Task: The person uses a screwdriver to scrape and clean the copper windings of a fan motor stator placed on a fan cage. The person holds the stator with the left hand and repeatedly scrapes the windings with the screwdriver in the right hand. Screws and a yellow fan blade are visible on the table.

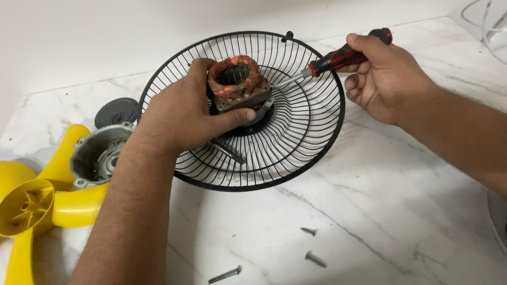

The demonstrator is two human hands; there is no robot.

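Observation:
My left hand (pixel 178 115) grips a fan motor stator (pixel 235 84) with copper windings, which sits in the middle of a black wire fan guard (pixel 300 139) lying on the marble counter. My right hand (pixel 387 78) holds a red-and-black screwdriver (pixel 342 58) by its handle; its metal shaft points left and the tip touches the side of the stator. A thin metal shaft sticks out below my left hand over the guard's wires.
A yellow fan blade (pixel 29 212) lies at the left edge. A grey metal motor housing (pixel 96 155) and a dark round cap (pixel 117 111) sit beside it. Three loose screws (pixel 309 231) lie on the counter in front. A white wire guard (pixel 501 21) stands at the far right.

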